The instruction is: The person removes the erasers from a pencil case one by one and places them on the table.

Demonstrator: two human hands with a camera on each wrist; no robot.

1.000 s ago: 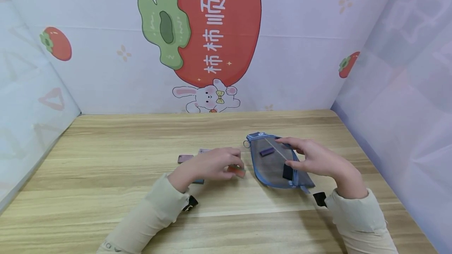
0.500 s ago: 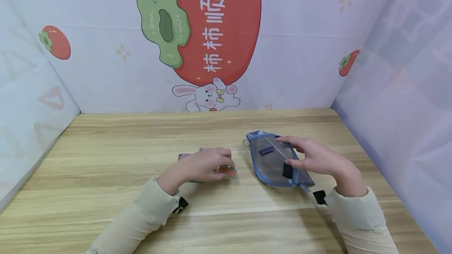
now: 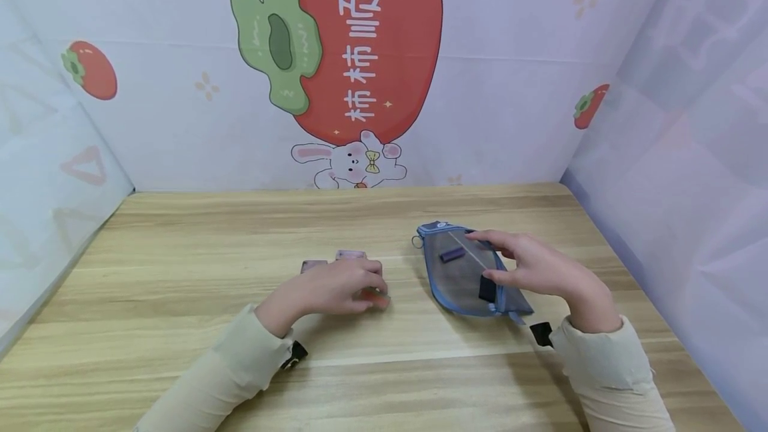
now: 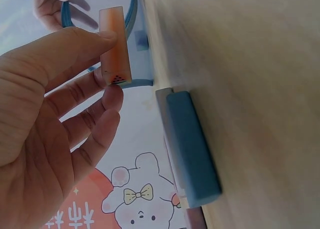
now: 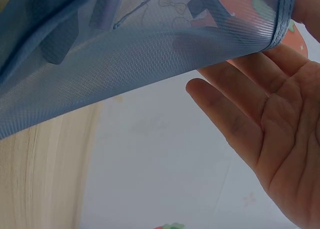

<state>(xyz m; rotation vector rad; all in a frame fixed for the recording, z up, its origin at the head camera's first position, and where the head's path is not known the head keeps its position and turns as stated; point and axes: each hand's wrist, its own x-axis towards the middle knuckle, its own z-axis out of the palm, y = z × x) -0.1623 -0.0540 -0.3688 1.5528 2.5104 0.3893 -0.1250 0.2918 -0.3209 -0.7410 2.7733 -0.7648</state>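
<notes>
My left hand (image 3: pixel 327 289) pinches a small orange block (image 4: pixel 116 51) between thumb and fingers, a little above the table. The block is rectangular, with dark dots and a green edge at one end, somewhat like a watermelon-print eraser. Right of it, a blue-trimmed grey mesh zip pouch (image 3: pixel 447 292) leans with its far edge raised. My right hand (image 3: pixel 537 269) grips the pouch at its right edge, thumb on the near side and fingers partly behind the mesh in the right wrist view. Through the mesh show a purple stick (image 3: pixel 453 255) and a black piece (image 3: pixel 487 289).
Two pale purple blocks (image 3: pixel 351 255) lie on the wooden table (image 3: pixel 180 312) beyond my left hand. A teal block (image 4: pixel 192 144) rests beside them, hidden under the hand in the head view. Printed wall sheets (image 3: pixel 498 119) close off the back and both sides.
My left hand has drawn left, away from the pouch, with the orange block in its fingers. It now covers the teal block in the head view. My right hand and the pouch stay put.
</notes>
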